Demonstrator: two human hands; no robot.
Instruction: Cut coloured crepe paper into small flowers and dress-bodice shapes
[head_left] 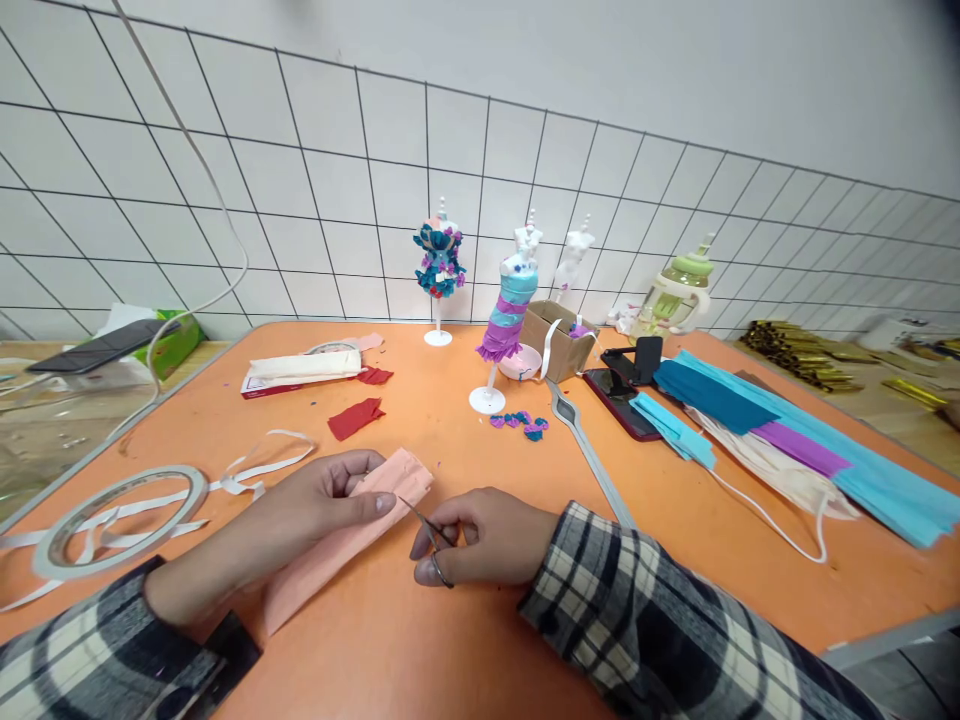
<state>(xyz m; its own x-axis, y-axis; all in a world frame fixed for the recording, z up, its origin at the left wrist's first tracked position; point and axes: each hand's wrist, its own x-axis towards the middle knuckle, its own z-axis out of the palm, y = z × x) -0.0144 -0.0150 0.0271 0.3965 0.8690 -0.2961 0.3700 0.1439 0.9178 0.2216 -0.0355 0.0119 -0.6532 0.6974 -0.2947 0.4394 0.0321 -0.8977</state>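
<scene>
My left hand point(300, 515) pinches a folded strip of pink crepe paper point(345, 540) that lies on the orange table point(420, 640). My right hand point(480, 540) is closed on small metal scissors point(427, 535), whose tip points at the pink paper's near edge. Both sleeves are plaid.
Mannequin stands dressed in crepe paper point(510, 315) and flowers point(439, 262) stand at the back. Red paper scraps point(355, 417), a tape roll point(120, 520), a cardboard box point(559, 340), a phone on a stand point(626, 385), and blue and purple crepe sheets point(787, 430) lie around.
</scene>
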